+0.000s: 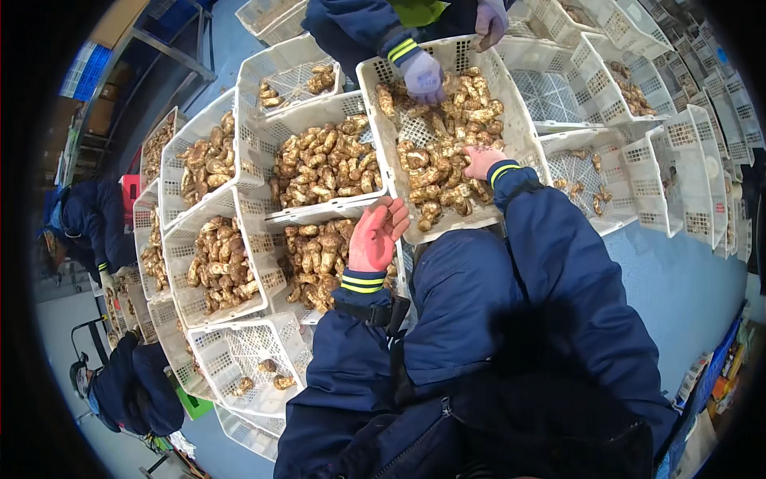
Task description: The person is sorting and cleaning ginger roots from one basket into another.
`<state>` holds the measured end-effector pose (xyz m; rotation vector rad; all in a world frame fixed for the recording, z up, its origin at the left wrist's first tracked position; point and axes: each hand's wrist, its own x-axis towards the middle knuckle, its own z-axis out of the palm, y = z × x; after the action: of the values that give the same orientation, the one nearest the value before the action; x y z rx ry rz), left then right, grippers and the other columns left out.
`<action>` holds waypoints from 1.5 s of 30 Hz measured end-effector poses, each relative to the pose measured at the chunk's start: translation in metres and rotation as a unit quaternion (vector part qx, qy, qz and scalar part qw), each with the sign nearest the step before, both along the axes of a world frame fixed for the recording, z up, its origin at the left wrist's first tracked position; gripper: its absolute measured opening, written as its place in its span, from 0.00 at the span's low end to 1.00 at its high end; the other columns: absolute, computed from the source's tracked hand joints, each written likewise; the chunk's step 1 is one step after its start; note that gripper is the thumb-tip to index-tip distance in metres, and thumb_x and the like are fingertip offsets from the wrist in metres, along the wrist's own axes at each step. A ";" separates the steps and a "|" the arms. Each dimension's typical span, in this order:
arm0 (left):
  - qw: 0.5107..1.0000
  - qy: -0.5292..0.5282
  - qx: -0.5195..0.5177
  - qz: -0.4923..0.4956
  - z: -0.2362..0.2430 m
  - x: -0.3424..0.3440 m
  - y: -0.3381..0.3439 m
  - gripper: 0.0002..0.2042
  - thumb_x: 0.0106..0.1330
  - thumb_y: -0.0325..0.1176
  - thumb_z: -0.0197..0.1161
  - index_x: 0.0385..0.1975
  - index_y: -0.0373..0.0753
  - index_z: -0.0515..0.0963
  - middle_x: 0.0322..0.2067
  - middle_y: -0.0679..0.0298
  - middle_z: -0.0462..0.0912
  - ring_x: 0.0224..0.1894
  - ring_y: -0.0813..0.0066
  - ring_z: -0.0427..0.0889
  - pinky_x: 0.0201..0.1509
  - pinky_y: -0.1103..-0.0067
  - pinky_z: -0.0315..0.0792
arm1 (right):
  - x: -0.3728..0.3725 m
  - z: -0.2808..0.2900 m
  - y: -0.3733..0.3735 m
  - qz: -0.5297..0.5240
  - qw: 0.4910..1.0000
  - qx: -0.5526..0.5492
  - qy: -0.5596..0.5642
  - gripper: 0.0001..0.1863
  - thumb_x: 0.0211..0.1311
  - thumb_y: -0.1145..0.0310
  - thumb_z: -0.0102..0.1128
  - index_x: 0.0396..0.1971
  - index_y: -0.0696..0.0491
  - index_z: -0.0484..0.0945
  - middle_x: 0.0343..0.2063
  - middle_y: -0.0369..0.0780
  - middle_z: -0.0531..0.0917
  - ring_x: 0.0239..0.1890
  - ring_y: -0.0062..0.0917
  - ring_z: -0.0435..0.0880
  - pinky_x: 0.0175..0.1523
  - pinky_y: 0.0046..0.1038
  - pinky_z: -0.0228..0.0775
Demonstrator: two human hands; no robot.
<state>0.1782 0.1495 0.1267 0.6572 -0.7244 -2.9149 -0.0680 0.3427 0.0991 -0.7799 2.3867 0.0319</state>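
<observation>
My left hand, in a pink glove, is open and holds nothing; its palm is turned up and the fingers are lightly bent. It hovers by the near left corner of a white plastic crate of brown and cream mushrooms, thick-stemmed like matsutake. Inside that crate, at its right side, my right hand has its fingers closed on a mushroom among the others; the fingertips are partly hidden. A co-worker's gloved hand reaches into the far end, and their other hand is at the far rim.
To the left stand crates full of mushrooms. A crate at lower left holds a few. More white crates stretch along the right on the blue floor. Two other people work at far left, near a metal rack.
</observation>
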 end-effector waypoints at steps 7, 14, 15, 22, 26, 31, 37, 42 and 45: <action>0.995 -0.083 -0.057 0.019 0.005 0.000 0.003 0.15 0.69 0.35 0.54 0.50 0.33 0.69 0.47 0.52 0.76 0.48 0.61 0.78 0.52 0.68 0.74 | 0.000 -0.029 -0.029 0.037 0.999 0.031 0.015 0.27 0.52 0.61 0.59 0.54 0.48 0.71 0.56 0.43 0.72 0.58 0.35 0.72 0.59 0.35 0.67; 0.995 -0.076 -0.058 0.004 0.004 -0.005 0.006 0.15 0.70 0.33 0.52 0.51 0.32 0.68 0.50 0.50 0.75 0.51 0.58 0.77 0.54 0.66 0.72 | 0.007 -0.029 -0.026 0.036 0.999 -0.032 0.022 0.20 0.53 0.68 0.58 0.47 0.51 0.70 0.52 0.44 0.75 0.53 0.36 0.76 0.53 0.38 0.70; 0.996 -0.074 -0.056 0.005 0.005 -0.003 0.006 0.14 0.70 0.33 0.52 0.51 0.32 0.68 0.50 0.50 0.75 0.51 0.58 0.76 0.55 0.66 0.72 | 0.007 -0.029 -0.025 0.033 0.999 -0.026 0.021 0.21 0.53 0.68 0.58 0.48 0.51 0.69 0.52 0.44 0.74 0.54 0.36 0.76 0.54 0.37 0.69; 0.997 -0.059 -0.046 0.003 0.020 0.003 0.005 0.13 0.68 0.31 0.54 0.49 0.34 0.71 0.50 0.50 0.75 0.52 0.59 0.76 0.54 0.67 0.72 | 0.010 -0.035 -0.019 0.089 0.995 0.035 0.014 0.25 0.56 0.64 0.53 0.56 0.49 0.68 0.53 0.44 0.75 0.57 0.32 0.73 0.60 0.32 0.65; 0.994 -0.051 -0.096 0.005 0.034 0.007 -0.002 0.13 0.69 0.29 0.51 0.51 0.32 0.68 0.49 0.50 0.75 0.53 0.56 0.76 0.58 0.65 0.71 | 0.001 -0.005 -0.018 0.058 0.997 0.041 0.007 0.29 0.56 0.52 0.51 0.57 0.49 0.67 0.56 0.43 0.74 0.56 0.31 0.74 0.61 0.32 0.64; 0.933 -0.055 -0.356 -0.007 0.058 -0.013 0.012 0.14 0.65 0.28 0.56 0.49 0.32 0.70 0.45 0.56 0.77 0.48 0.72 0.77 0.52 0.78 0.72 | -0.002 0.087 0.000 -0.017 0.935 -0.300 -0.189 0.20 0.53 0.53 0.60 0.38 0.54 0.80 0.31 0.43 0.82 0.29 0.31 0.82 0.37 0.28 0.75; 0.581 -0.007 -0.812 0.048 0.084 -0.030 0.050 0.24 0.54 0.36 0.68 0.49 0.32 0.71 0.41 0.51 0.77 0.44 0.54 0.75 0.50 0.68 0.68 | 0.038 0.162 -0.016 -0.071 0.902 -0.310 -0.292 0.23 0.62 0.49 0.52 0.34 0.56 0.79 0.21 0.37 0.79 0.20 0.20 0.80 0.26 0.23 0.71; 0.758 -0.101 -0.640 -0.075 0.082 -0.023 0.045 0.16 0.58 0.35 0.67 0.41 0.33 0.73 0.31 0.58 0.79 0.32 0.63 0.79 0.39 0.73 0.72 | 0.056 0.149 -0.031 -0.012 0.879 -0.390 -0.274 0.15 0.63 0.58 0.51 0.38 0.53 0.80 0.20 0.35 0.79 0.19 0.17 0.76 0.26 0.22 0.69; 0.940 -0.109 -0.324 -0.025 0.075 -0.017 0.030 0.11 0.63 0.34 0.64 0.38 0.34 0.74 0.35 0.64 0.79 0.36 0.70 0.79 0.43 0.74 0.75 | 0.057 0.133 -0.034 -0.153 0.848 -0.403 -0.310 0.15 0.62 0.58 0.51 0.41 0.51 0.78 0.23 0.34 0.78 0.23 0.16 0.76 0.27 0.20 0.67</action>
<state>0.1614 0.1794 0.2020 0.8748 -1.6343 -2.4092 -0.0108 0.3086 0.2316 -0.6005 1.8004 -1.2312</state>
